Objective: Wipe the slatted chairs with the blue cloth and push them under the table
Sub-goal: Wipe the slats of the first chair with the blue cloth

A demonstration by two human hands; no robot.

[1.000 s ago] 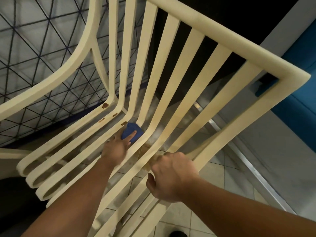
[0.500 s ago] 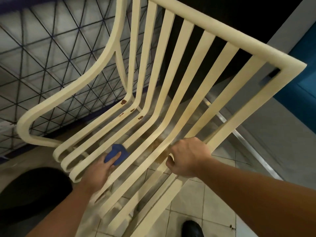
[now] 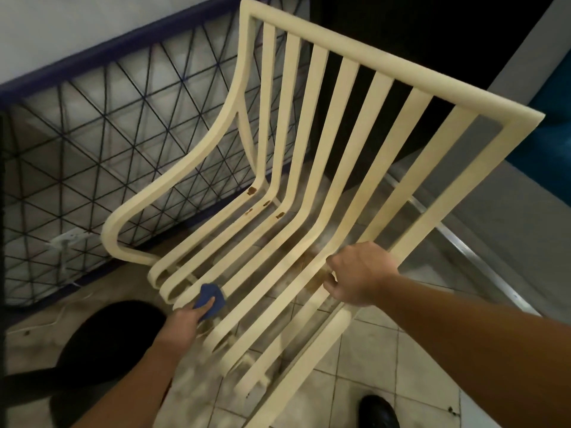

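While the grip of the left hand [image 3: 182, 324] holds the crumpled blue cloth [image 3: 210, 299] on a front seat slat, the right hand [image 3: 358, 278] grips a smooth cream slat of the chair [image 3: 383, 63].

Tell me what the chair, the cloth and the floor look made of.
The slatted chair: matt cream, brown rust-like chips at the bend; perhaps painted metal, possibly plastic. The blue cloth: soft bunched fabric under the left hand. The floor: pale glazed-looking tiles with grout lines.
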